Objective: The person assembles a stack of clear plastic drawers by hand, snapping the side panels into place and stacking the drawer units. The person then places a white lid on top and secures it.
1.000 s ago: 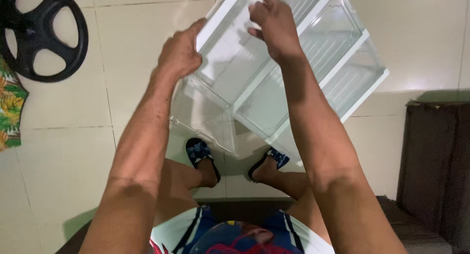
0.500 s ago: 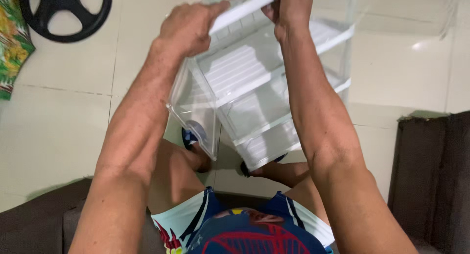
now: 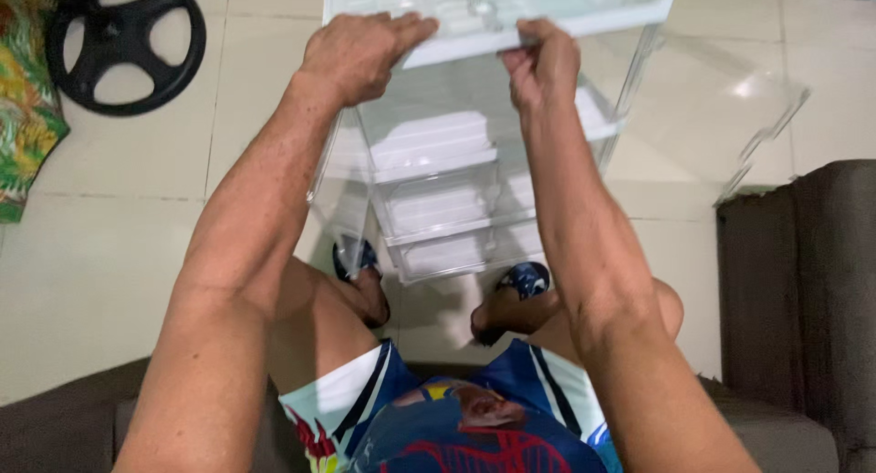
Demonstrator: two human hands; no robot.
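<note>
The person sits on a dark sofa with a clear plastic drawer unit standing on the pale tiled floor right in front of them, between their sandalled feet. Both hands are up on the unit's white top panel, at its near edge. The left hand lies over the left part of that edge, fingers curled onto the top and closed around the rim; the right hand pinches the same edge a little further right, thumb below and fingers above, so both are shut on the panel rather than spread wide. The two hands sit close together, with only a short stretch of white rim showing between them, and neither looks clearly nearer than the other. The unit reaches away and down from the hands: its tall axis runs from the top panel under the fingers to the lowest drawer near the feet, and the white-fronted drawers stack one below another facing the sitter. The top panel's long side runs left to right across the view, roughly in line with the two wrists. A loose clear plastic sheet lies on the tiles off to the right, apart from the unit, and a black wheel-shaped thing rests on the floor far left, beside a patterned green cloth.
</note>
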